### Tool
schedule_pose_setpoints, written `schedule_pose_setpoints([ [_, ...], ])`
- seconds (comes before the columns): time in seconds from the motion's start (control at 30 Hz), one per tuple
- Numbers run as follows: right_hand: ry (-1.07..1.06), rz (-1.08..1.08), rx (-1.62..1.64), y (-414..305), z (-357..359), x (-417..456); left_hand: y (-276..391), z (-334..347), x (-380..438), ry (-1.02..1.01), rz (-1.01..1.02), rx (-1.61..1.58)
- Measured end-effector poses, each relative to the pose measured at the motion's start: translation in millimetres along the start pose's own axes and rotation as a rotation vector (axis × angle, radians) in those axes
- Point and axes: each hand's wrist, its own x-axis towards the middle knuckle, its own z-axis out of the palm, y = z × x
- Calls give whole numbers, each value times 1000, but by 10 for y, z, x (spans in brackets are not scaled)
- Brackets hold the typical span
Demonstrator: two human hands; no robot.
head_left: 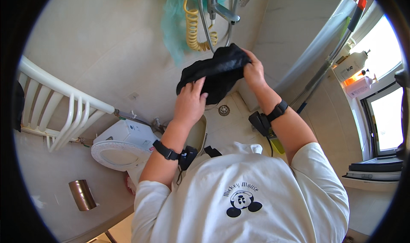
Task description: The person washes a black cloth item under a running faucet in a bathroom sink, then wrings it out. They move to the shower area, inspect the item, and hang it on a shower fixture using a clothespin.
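Both of my hands hold up a piece of black cloth [217, 70] in front of the wall, below the shower mixer tap [221, 10]. My left hand [192, 102] is at its lower left edge, back of the hand showing, with the fingertips on the fabric and the thumb beside it. At the cloth's upper right end, my right hand [254, 70] grips the edge; some of its fingers are hidden behind the fabric. Part of a basin [201, 132] shows beneath, beside my left forearm. A round floor drain [224, 110] lies below the cloth.
A white radiator [67, 83] and a toilet [120, 155] are on the left. A coiled yellow hose [192, 28] hangs from the tap. Long-handled poles [330, 58] lean on the right, near pump bottles [352, 65] on the windowsill and an opened window [386, 118].
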Motion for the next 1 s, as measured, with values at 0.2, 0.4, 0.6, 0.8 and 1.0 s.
schedule_pose_setpoints([
  [0.2, -249, 406, 235, -307, -13, -143, 15, 94, -4, 45, -42, -268],
  [0.4, -226, 396, 264, -500, -42, -194, -37, 329, 11, 285, 160, -201],
  [0.6, -201, 623, 414, -670, -161, -123, -187, 362, -23, 87, 229, -192],
  [0.8, -259, 700, 492, -591, -101, -93, 26, 603, -152, -249, 55, -682],
  [1.0, -282, 678, 522, -526, -84, 94, 19, 491, -65, -201, 173, -524],
])
